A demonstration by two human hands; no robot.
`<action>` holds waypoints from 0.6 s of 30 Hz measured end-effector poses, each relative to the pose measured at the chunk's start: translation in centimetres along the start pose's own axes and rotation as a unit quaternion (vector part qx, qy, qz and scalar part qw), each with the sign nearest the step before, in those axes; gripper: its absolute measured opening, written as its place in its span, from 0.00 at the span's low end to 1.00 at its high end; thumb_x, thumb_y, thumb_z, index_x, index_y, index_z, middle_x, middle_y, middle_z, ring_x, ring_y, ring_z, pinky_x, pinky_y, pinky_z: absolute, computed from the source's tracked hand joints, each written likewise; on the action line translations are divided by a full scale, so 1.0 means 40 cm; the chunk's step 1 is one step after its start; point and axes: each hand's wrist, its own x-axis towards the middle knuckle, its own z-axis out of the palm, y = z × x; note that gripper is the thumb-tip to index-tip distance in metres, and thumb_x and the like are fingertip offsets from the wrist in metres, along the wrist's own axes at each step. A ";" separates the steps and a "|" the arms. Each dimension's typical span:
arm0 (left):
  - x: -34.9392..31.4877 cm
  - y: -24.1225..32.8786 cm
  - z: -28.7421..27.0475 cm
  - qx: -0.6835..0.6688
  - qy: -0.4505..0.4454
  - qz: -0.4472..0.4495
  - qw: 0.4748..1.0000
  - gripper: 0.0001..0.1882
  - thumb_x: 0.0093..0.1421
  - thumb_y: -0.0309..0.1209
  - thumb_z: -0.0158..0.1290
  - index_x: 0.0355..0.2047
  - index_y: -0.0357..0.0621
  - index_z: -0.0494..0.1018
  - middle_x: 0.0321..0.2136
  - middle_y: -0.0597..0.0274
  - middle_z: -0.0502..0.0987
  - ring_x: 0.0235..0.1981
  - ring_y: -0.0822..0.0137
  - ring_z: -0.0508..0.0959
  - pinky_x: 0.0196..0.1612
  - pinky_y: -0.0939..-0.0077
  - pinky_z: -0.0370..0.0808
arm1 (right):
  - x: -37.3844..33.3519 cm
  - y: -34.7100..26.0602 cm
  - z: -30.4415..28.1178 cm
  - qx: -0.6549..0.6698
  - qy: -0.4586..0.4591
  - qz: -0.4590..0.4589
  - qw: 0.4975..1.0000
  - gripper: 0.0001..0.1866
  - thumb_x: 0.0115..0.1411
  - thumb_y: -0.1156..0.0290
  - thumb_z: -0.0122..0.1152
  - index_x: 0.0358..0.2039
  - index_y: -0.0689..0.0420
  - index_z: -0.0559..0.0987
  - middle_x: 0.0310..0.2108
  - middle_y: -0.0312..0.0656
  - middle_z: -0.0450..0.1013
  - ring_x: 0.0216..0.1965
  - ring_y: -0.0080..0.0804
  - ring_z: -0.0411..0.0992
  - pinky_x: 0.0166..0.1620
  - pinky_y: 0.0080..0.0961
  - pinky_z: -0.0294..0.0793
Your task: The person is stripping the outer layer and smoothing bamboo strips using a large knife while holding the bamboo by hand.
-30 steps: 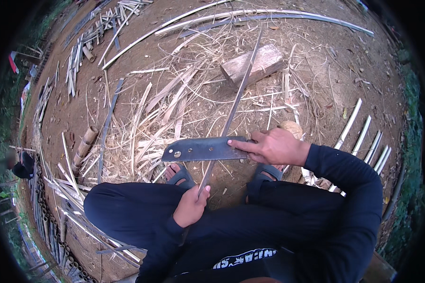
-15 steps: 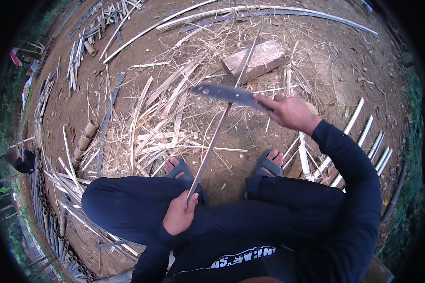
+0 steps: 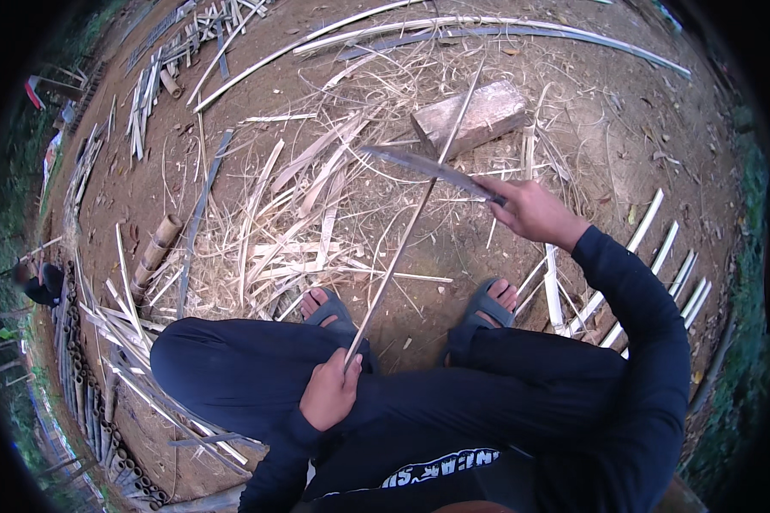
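Note:
A long thin bamboo strip (image 3: pixel 395 260) runs from my lap up and away, its far end lying over a wooden block (image 3: pixel 483 115) on the ground. My left hand (image 3: pixel 328 392) is closed around its near end, above my left thigh. In my right hand (image 3: pixel 535 212) is the handle of a machete (image 3: pixel 419 163), fingers wrapped round it. The blade reaches leftward across the strip, just on the near side of the block, and looks nearly edge-on. Whether the edge touches the strip I cannot tell.
Shavings and split strips (image 3: pixel 316 201) litter the ground before my sandalled feet (image 3: pixel 325 306). A bamboo piece (image 3: pixel 156 250) lies at left, pale slats (image 3: pixel 672 248) at right, long strips (image 3: pixel 488 26) beyond. Stacked bamboo tubes (image 3: pixel 103 419) line the far left, near another person (image 3: pixel 43 282).
The machete blade has turned from showing its broad side to nearly edge-on. My left hand still grips the strip. The whole view has shifted slightly.

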 end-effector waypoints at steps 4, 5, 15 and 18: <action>0.000 -0.003 0.003 -0.013 0.010 -0.005 1.000 0.13 0.68 0.32 0.49 0.29 0.35 0.65 0.23 0.35 0.72 0.29 0.34 0.73 0.30 0.45 0.66 | 0.028 0.107 -0.039 0.263 0.077 0.182 0.944 0.18 0.69 0.61 0.52 0.54 0.56 0.67 0.28 0.44 0.75 0.23 0.30 0.75 0.24 0.28 0.77; 0.002 -0.003 0.000 -0.007 0.012 -0.002 1.000 0.13 0.68 0.32 0.49 0.29 0.35 0.65 0.22 0.35 0.72 0.28 0.34 0.73 0.30 0.45 0.66 | 0.044 0.123 -0.046 0.376 0.067 0.251 0.889 0.16 0.71 0.61 0.51 0.52 0.56 0.67 0.28 0.43 0.75 0.23 0.28 0.74 0.24 0.26 0.76; 0.003 0.029 0.022 0.108 0.039 0.001 0.993 0.12 0.68 0.32 0.48 0.31 0.36 0.65 0.19 0.36 0.73 0.25 0.35 0.75 0.29 0.42 0.69 | 0.103 0.273 -0.047 0.661 0.031 0.328 0.674 0.17 0.73 0.55 0.42 0.48 0.56 0.67 0.25 0.36 0.69 0.20 0.22 0.68 0.20 0.22 0.74; -0.001 0.024 0.023 0.112 0.041 -0.008 0.993 0.12 0.68 0.32 0.48 0.31 0.36 0.65 0.19 0.36 0.73 0.25 0.35 0.75 0.29 0.41 0.70 | 0.104 0.206 -0.026 0.627 0.005 0.326 0.707 0.17 0.73 0.54 0.43 0.46 0.56 0.68 0.23 0.36 0.69 0.18 0.21 0.67 0.17 0.21 0.72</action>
